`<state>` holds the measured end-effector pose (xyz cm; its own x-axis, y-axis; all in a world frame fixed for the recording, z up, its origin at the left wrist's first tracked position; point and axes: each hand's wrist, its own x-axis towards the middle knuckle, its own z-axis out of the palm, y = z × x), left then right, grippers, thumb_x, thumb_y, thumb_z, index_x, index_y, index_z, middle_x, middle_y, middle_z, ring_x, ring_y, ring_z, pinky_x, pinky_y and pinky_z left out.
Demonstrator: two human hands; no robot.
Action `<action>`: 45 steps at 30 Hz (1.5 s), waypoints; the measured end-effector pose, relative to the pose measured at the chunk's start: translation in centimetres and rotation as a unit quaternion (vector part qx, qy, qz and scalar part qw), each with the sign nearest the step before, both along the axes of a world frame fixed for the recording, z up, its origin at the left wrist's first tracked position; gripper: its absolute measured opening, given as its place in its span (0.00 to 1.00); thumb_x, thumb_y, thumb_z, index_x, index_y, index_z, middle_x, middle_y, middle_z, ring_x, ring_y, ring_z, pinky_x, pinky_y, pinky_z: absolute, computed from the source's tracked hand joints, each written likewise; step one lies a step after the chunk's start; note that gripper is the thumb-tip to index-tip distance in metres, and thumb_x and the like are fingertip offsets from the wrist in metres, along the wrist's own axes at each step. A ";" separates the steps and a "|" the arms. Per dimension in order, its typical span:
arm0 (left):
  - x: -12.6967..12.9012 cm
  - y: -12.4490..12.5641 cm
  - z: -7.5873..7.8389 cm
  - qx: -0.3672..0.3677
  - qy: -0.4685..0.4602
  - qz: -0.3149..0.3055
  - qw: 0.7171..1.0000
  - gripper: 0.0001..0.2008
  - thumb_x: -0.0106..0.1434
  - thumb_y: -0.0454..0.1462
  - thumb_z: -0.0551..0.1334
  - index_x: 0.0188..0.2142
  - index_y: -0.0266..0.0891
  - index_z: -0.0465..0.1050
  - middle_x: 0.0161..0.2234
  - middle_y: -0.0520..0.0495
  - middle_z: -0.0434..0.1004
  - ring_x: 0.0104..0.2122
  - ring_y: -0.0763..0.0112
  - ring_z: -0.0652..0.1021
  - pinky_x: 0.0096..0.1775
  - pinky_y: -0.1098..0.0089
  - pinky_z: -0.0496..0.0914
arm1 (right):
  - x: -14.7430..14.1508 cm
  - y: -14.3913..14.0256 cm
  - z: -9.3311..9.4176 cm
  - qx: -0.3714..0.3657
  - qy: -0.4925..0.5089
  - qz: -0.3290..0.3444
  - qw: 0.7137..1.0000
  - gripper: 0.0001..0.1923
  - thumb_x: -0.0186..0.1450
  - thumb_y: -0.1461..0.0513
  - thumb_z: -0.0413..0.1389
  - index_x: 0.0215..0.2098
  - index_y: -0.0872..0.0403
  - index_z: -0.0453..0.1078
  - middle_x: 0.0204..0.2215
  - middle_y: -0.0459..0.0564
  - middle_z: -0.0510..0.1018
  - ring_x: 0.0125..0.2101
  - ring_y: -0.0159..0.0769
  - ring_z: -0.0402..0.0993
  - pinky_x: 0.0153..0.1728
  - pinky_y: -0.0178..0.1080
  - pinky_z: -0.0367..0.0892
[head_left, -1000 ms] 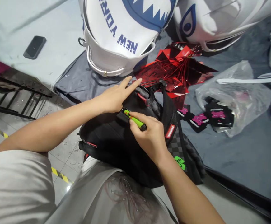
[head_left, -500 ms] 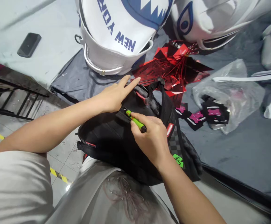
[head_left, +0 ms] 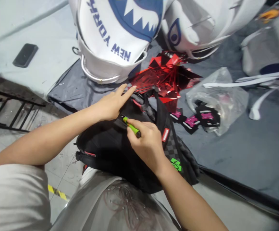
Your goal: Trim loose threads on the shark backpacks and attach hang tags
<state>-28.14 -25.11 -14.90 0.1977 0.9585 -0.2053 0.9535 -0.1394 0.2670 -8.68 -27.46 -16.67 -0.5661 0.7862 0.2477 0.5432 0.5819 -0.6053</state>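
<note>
A black backpack [head_left: 110, 138] lies across my lap and against the table's edge, with a red label, a grey check panel and a green patch on its right side. My left hand [head_left: 111, 104] rests on its upper part, two fingers stretched apart; the thumb side is hard to see. My right hand [head_left: 145, 138] is closed around a pen-shaped green tool [head_left: 135, 129] with a black end. The tool's narrow tip touches or nearly touches the backpack fabric just below my left hand; exactly what it meets is hidden.
White bags [head_left: 110, 35] with blue designs stand behind the backpack. Red shiny tags [head_left: 165, 75] lie between them. Right of these are a clear plastic bag [head_left: 235, 96] and black tags with pink figures [head_left: 192, 121]. A dark phone [head_left: 25, 55] lies at left, above a black rack [head_left: 9, 112].
The whole view has shifted, so the bags and tags appear farther left and slightly lower. My right hand still holds the green tool; its tip remains close to my left hand.
</note>
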 end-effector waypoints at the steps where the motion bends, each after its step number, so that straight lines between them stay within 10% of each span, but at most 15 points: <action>1: 0.0 0.0 0.1 0.002 -0.002 -0.001 1.000 0.52 0.55 0.26 0.59 0.72 0.44 0.30 0.72 0.31 0.34 0.62 0.47 0.68 0.57 0.57 0.69 | 0.0 -0.1 0.1 -0.010 0.001 0.007 1.000 0.14 0.64 0.64 0.56 0.46 0.53 0.79 0.36 0.49 0.84 0.33 0.39 0.80 0.43 0.40 0.69; 11: -0.6 0.4 -0.6 0.031 0.019 -0.003 0.999 0.52 0.57 0.32 0.61 0.72 0.45 0.29 0.72 0.34 0.37 0.65 0.41 0.62 0.57 0.51 0.69 | 1.3 0.4 2.0 -0.093 -0.019 -0.001 0.995 0.13 0.65 0.64 0.57 0.46 0.53 0.78 0.35 0.49 0.84 0.34 0.37 0.80 0.43 0.39 0.69; 15: -0.6 0.2 -0.7 0.034 0.024 -0.003 0.999 0.51 0.57 0.33 0.61 0.72 0.45 0.29 0.72 0.36 0.38 0.65 0.42 0.63 0.58 0.51 0.69 | 7.9 1.2 5.4 -0.051 0.157 -0.043 0.985 0.08 0.65 0.65 0.56 0.41 0.51 0.75 0.49 0.49 0.80 0.48 0.39 0.77 0.54 0.44 0.67; 19: -0.5 0.2 -0.7 0.035 0.021 -0.003 0.999 0.50 0.58 0.34 0.60 0.72 0.44 0.31 0.72 0.36 0.39 0.65 0.41 0.63 0.58 0.50 0.69 | 16.1 6.0 4.7 0.130 0.266 -0.238 0.925 0.08 0.64 0.67 0.54 0.39 0.50 0.68 0.33 0.45 0.81 0.38 0.38 0.79 0.47 0.45 0.71; 24: -0.2 0.3 -0.8 0.041 0.027 -0.007 0.999 0.48 0.58 0.34 0.60 0.72 0.42 0.33 0.71 0.35 0.40 0.65 0.43 0.63 0.61 0.50 0.66 | 19.0 14.0 -3.0 -0.017 -0.094 -0.278 0.956 0.12 0.64 0.63 0.54 0.46 0.54 0.71 0.39 0.54 0.78 0.42 0.43 0.76 0.46 0.44 0.69; 28: 0.3 0.3 -0.5 0.041 0.035 -0.006 0.999 0.48 0.58 0.33 0.60 0.72 0.42 0.32 0.71 0.33 0.40 0.66 0.43 0.62 0.61 0.51 0.66 | 16.5 17.7 -6.2 -0.106 -0.288 -0.259 0.916 0.29 0.59 0.50 0.65 0.54 0.55 0.69 0.52 0.61 0.71 0.45 0.48 0.74 0.43 0.43 0.68; 35: 0.5 0.3 -0.2 0.043 0.044 -0.006 0.998 0.48 0.59 0.33 0.59 0.72 0.44 0.31 0.71 0.32 0.42 0.65 0.43 0.64 0.60 0.49 0.67 | 17.7 21.0 -5.8 -0.197 -0.297 -0.246 0.901 0.20 0.56 0.55 0.68 0.42 0.57 0.73 0.34 0.50 0.77 0.34 0.38 0.72 0.31 0.35 0.60; 45: 0.1 0.4 -0.6 0.034 0.033 0.002 0.999 0.47 0.60 0.33 0.59 0.72 0.43 0.33 0.71 0.33 0.41 0.65 0.43 0.63 0.59 0.50 0.69 | 19.8 19.4 -3.2 -0.101 -0.302 -0.294 0.901 0.09 0.67 0.61 0.55 0.39 0.55 0.78 0.37 0.56 0.80 0.38 0.42 0.74 0.33 0.37 0.58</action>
